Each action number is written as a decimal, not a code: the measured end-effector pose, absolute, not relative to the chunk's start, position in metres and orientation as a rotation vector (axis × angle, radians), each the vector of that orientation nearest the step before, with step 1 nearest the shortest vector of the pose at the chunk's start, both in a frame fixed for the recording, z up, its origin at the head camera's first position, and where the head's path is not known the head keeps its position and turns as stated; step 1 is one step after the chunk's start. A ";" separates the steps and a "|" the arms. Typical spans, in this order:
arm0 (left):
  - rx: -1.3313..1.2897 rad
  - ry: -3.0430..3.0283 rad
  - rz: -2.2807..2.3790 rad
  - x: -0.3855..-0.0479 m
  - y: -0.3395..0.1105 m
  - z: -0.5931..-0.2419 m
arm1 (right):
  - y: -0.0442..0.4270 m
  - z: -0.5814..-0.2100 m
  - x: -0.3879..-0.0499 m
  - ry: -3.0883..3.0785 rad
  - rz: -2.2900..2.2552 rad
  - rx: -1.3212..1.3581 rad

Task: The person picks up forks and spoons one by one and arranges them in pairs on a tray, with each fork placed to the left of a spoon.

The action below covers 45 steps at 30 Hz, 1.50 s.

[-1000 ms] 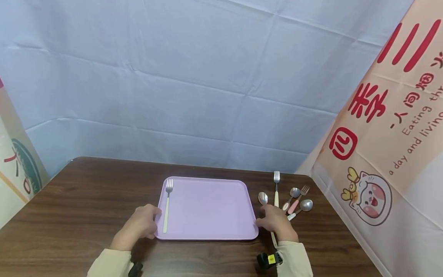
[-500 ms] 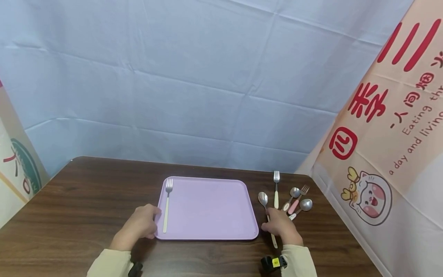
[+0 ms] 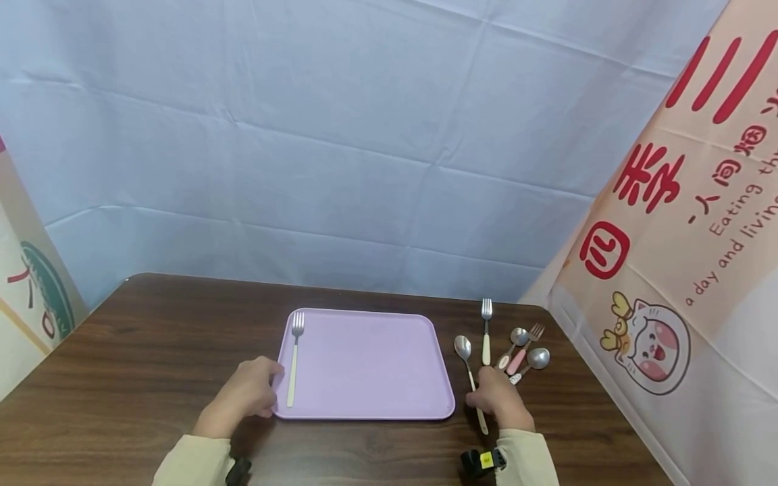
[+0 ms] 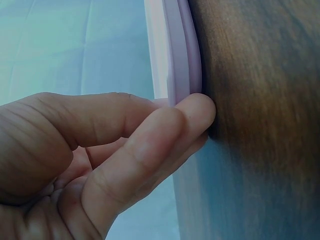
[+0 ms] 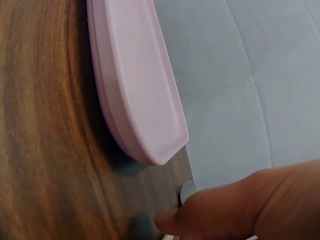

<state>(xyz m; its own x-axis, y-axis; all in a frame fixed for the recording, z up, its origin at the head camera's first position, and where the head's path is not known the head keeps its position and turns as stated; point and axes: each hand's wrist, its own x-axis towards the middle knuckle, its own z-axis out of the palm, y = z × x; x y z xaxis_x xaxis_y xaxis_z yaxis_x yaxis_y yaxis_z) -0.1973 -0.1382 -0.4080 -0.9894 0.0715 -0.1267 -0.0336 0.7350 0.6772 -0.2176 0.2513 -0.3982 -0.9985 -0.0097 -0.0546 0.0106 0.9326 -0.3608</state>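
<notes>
A lilac tray [image 3: 371, 364] lies on the brown table, and my left hand [image 3: 246, 391] holds its left rim. Thumb and fingers pinch that rim [image 4: 182, 55] in the left wrist view. Along the tray's left side lies a fork [image 3: 292, 364] with a cream handle. My right hand [image 3: 498, 395] is to the right of the tray, its thumb over the handle of a long spoon [image 3: 463, 347]; its fingers are mostly hidden. In the right wrist view the thumb [image 5: 220, 212] covers part of the spoon, so whether it is gripped is unclear.
Beyond the right hand lie a cream-handled fork [image 3: 486, 331], a small spoon [image 3: 518, 337], a pink-handled fork [image 3: 525, 351] and another spoon [image 3: 537, 359]. A pale blue cloth [image 3: 304, 169] hangs behind the table [image 3: 152, 358]; a printed cloth [image 3: 687, 270] hangs at the right.
My right hand has left the tray's right rim and moved right, uncovering more of the long spoon. The left hand has stayed on the tray's left rim, and the tray has not visibly moved.
</notes>
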 end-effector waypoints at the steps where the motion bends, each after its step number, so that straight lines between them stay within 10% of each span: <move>1: 0.029 2.792 1.088 -0.197 -0.138 -0.408 | 0.251 -0.399 -0.217 3.027 -0.587 0.008; 45: 0.055 2.813 1.107 -0.196 -0.139 -0.409 | 0.250 -0.409 -0.226 2.914 -0.838 0.365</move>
